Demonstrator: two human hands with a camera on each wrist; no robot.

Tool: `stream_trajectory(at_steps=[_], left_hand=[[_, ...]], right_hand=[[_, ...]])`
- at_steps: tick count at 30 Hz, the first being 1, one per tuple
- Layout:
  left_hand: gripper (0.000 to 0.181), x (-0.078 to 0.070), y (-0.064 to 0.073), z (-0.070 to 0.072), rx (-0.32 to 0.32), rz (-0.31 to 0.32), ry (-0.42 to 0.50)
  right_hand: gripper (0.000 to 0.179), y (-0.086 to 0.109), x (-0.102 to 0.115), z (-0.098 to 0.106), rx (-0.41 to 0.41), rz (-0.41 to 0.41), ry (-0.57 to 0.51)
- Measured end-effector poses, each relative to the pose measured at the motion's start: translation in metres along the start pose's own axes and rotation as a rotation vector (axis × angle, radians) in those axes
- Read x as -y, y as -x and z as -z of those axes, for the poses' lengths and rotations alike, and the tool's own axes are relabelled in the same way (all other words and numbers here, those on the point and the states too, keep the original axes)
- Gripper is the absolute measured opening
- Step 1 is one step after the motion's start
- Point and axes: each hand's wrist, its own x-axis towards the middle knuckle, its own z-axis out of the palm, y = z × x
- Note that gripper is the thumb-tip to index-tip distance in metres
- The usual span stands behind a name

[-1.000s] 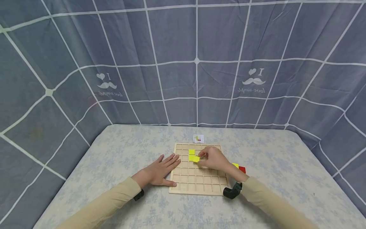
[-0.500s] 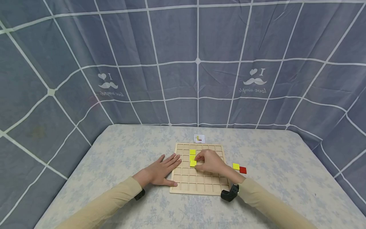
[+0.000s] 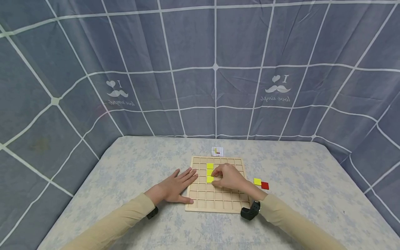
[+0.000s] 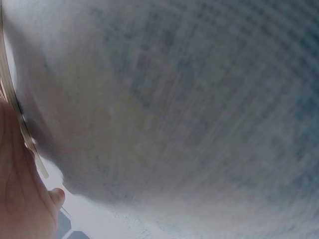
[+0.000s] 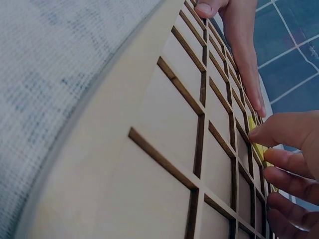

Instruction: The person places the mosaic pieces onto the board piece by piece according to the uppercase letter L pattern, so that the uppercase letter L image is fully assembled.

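Note:
A wooden grid board [image 3: 218,205] lies on the table with three yellow square tiles in one column. My right hand [image 3: 229,177] is over the board, thumb and fingertips at the right edge of the nearest yellow tile [image 3: 209,179], pinching it at its cell. In the right wrist view, the thumb [image 5: 269,130] and index finger meet at a strip of yellow [image 5: 257,142]. Flat with spread fingers, my left hand [image 3: 176,187] rests on the board's left edge; the left wrist view catches part of this hand [image 4: 22,184] beside the board's rim.
To the right of the board lie a loose yellow tile [image 3: 257,181] and a red tile [image 3: 264,185], side by side. Behind the board is a small printed grid card [image 3: 217,151]. A grey-blue curtain [image 3: 193,86] with white lines encloses the table [image 3: 150,152].
The right hand has brought the third yellow tile from over the middle one down into the cell nearer me, where it now sits squarely in line. The left hand stays put.

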Motion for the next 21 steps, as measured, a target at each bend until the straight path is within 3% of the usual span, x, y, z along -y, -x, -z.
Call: stream_trajectory(at_steps=[8, 13, 16, 21], left_hand=[[0.092, -0.001, 0.001, 0.002, -0.008, -0.012, 0.008], [0.092, -0.001, 0.000, 0.001, -0.008, -0.011, -0.003], [0.093, -0.001, 0.000, 0.000, -0.008, -0.011, -0.003], [0.092, -0.002, 0.001, 0.001, -0.009, -0.010, -0.006]], right_hand=[[0.020, -0.001, -0.001, -0.001, -0.008, 0.015, 0.007], [0.019, 0.001, -0.002, 0.001, 0.003, -0.018, -0.022], [0.018, 0.003, -0.004, 0.005, 0.009, -0.041, -0.048], [0.018, 0.010, -0.013, 0.020, 0.005, -0.006, -0.044]])
